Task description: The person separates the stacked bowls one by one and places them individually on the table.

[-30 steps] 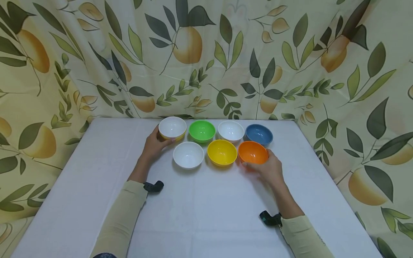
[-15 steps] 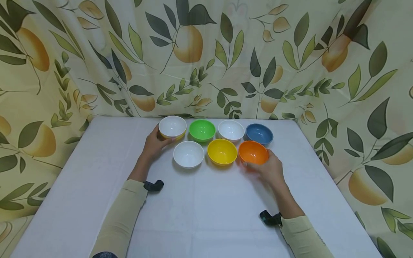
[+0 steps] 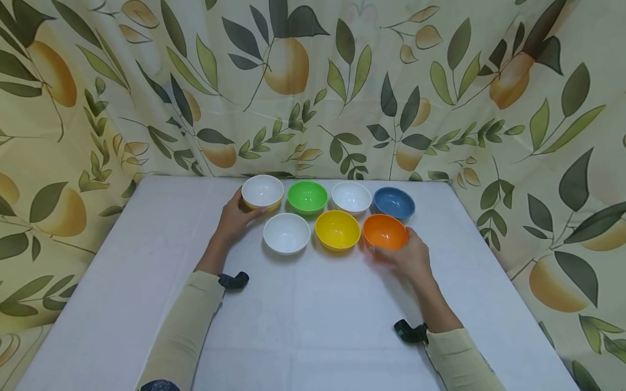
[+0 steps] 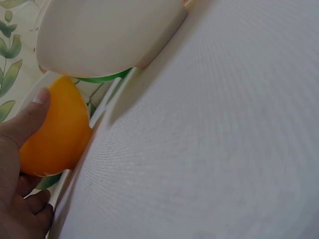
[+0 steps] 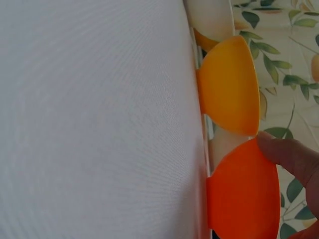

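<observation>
At the back left of the table, my left hand (image 3: 233,218) grips a bowl (image 3: 262,191) that is white inside and yellow below. Whether it is one bowl or two nested I cannot tell. In the left wrist view the thumb (image 4: 39,107) lies against its yellow side (image 4: 62,132), with fingers curled beneath. My right hand (image 3: 409,252) holds the orange bowl (image 3: 385,232) at the right end of the front row. Its thumb (image 5: 279,149) touches the rim in the right wrist view. Beside the orange bowl stand a yellow bowl (image 3: 337,230) and a white bowl (image 3: 286,233).
The back row continues with a green bowl (image 3: 307,197), another white bowl (image 3: 351,197) and a blue bowl (image 3: 394,203). All stand close together on the white-covered table (image 3: 303,315), near its back edge. A fruit-patterned curtain (image 3: 313,125) hangs behind.
</observation>
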Demonstrator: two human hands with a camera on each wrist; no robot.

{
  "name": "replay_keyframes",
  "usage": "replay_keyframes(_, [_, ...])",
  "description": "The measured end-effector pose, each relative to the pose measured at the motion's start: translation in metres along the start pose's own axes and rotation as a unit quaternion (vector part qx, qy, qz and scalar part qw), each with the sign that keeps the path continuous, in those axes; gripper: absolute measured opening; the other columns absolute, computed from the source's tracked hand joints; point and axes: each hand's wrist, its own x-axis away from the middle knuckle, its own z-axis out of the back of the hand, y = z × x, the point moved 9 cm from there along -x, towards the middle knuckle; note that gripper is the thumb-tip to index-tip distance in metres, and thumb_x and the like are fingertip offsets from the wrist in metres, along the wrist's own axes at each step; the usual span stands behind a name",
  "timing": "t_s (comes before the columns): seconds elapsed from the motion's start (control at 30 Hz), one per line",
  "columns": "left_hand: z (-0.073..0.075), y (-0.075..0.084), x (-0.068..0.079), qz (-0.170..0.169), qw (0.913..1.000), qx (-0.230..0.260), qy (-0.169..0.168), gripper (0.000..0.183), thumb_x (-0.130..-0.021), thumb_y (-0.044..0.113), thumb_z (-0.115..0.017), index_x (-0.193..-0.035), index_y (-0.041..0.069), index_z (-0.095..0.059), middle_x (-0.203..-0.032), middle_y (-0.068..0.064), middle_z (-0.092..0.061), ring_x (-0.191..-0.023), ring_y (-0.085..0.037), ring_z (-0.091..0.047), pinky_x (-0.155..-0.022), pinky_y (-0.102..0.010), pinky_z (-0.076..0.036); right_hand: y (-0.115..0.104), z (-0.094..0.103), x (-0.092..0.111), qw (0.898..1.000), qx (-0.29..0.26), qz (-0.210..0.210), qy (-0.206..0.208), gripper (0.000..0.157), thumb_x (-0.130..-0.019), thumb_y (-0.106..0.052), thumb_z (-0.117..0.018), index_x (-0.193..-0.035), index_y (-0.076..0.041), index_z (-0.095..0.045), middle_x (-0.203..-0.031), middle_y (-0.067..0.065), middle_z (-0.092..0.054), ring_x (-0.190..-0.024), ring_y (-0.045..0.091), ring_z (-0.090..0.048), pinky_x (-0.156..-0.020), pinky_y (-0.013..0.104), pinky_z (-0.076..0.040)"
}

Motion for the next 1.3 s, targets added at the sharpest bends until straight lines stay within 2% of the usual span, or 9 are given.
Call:
replay_keyframes(0.37, [-0.001,-0.003,-0.003,0.003,1.0000,-0.001,0.002,0.104,-0.087,0.041,-0.088,-0.167,0.013,-0.028,-0.166,-0.014,-0.039,-0.156,-0.032,-0.029,-0.127,-0.051,-0.022,-0.001,0.000,-0.001,1.000,0.005,-0.004,-0.002,0.105,-0.080,-0.037,-0.091,-0.156,0.007,-0.034,-0.147,0.029,-0.050,-0.129,0.045,-0.049,-0.105,0.059,-0.052])
replay_keyframes(0.57, [-0.002,-0.002,-0.001,0.006,1.0000,0.003,-0.002,0.104,-0.086,0.041,-0.089,-0.167,0.013,-0.028,-0.166,-0.014,-0.038,-0.156,-0.032,-0.029,-0.127,-0.050,-0.021,-0.001,0.003,0.003,0.999,0.013,-0.030,-0.015,0.123,-0.081,-0.043,-0.089,-0.164,0.008,-0.013,-0.161,0.034,-0.033,-0.139,0.049,-0.041,-0.108,0.060,-0.049])
replay_keyframes(0.63, [-0.002,-0.002,-0.001,0.005,1.0000,0.003,-0.003,0.105,-0.086,0.041,-0.089,-0.167,0.013,-0.028,-0.166,-0.014,-0.038,-0.156,-0.031,-0.028,-0.127,-0.049,-0.021,-0.004,0.006,0.005,0.999,0.009,-0.033,-0.014,0.125,-0.083,-0.044,-0.088,-0.165,0.006,-0.009,-0.164,0.033,-0.027,-0.142,0.050,-0.037,-0.108,0.061,-0.048])
replay_keyframes(0.73, [-0.002,-0.001,-0.001,0.004,1.0000,0.003,-0.001,0.105,-0.086,0.041,-0.089,-0.167,0.014,-0.028,-0.166,-0.013,-0.038,-0.156,-0.030,-0.028,-0.127,-0.049,-0.021,-0.013,0.013,0.010,1.000,-0.005,-0.020,-0.002,0.121,-0.085,-0.044,-0.087,-0.166,0.004,-0.010,-0.167,0.030,-0.024,-0.146,0.050,-0.035,-0.108,0.062,-0.047])
replay_keyframes(0.97, [-0.002,0.002,-0.001,-0.001,1.0000,-0.002,-0.002,0.104,-0.086,0.040,-0.089,-0.167,0.014,-0.028,-0.165,-0.014,-0.040,-0.155,-0.031,-0.029,-0.127,-0.051,-0.020,-0.041,0.021,0.022,0.999,-0.021,0.029,0.024,0.113,-0.085,-0.043,-0.088,-0.166,-0.003,-0.021,-0.166,0.025,-0.031,-0.145,0.048,-0.038,-0.107,0.062,-0.048])
replay_keyframes(1.17, [-0.001,0.003,-0.002,0.004,1.0000,-0.004,0.000,0.106,-0.087,0.041,-0.088,-0.167,0.013,-0.026,-0.166,-0.015,-0.038,-0.156,-0.033,-0.028,-0.127,-0.052,-0.020,-0.064,0.013,0.024,0.998,-0.018,0.055,0.006,0.119,-0.084,-0.049,-0.088,-0.167,-0.001,-0.017,-0.167,0.026,-0.028,-0.145,0.047,-0.038,-0.106,0.061,-0.050])
replay_keyframes(1.3, [0.000,0.001,-0.001,0.007,1.0000,-0.005,0.002,0.105,-0.087,0.041,-0.088,-0.167,0.012,-0.026,-0.166,-0.016,-0.037,-0.156,-0.034,-0.028,-0.127,-0.052,-0.020,-0.084,0.003,0.020,0.997,-0.016,0.081,-0.013,0.120,-0.082,-0.054,-0.087,-0.166,0.001,-0.019,-0.168,0.026,-0.027,-0.147,0.047,-0.036,-0.110,0.062,-0.046])
